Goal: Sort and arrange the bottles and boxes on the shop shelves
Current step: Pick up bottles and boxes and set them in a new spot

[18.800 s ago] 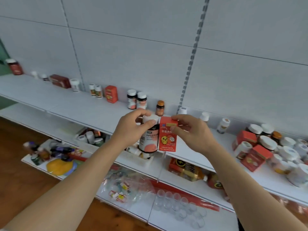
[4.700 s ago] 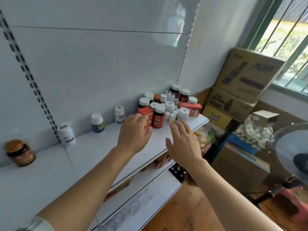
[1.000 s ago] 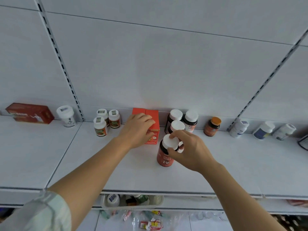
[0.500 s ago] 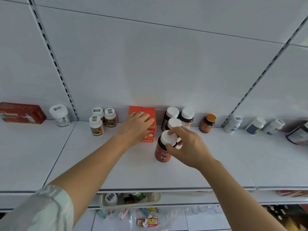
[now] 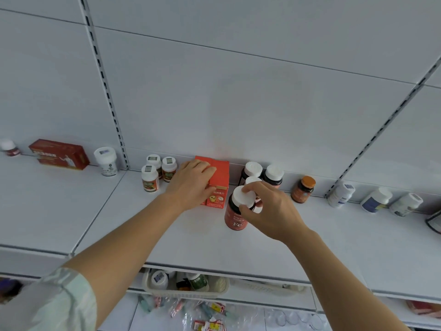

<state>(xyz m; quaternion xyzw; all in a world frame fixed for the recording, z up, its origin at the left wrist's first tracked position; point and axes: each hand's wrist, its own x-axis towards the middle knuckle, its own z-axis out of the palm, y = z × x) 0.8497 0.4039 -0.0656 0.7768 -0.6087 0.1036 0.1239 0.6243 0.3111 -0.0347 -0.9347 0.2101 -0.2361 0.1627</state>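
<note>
Right hand (image 5: 272, 209) holds a grip on the white screw cap of a dark red round plastic bottle (image 5: 235, 217) labelled "Fe", thumb and fingers pinched around the cap; the bottle stands upright on the white metal shelf (image 5: 119, 223). Left hand (image 5: 193, 185) lies over an orange-red cardboard box (image 5: 218, 187) with a yellow cartoon chick and Chinese print, fingers curled on its top. Three white-capped dark bottles (image 5: 274, 176) stand just behind the "Fe" bottle.
</note>
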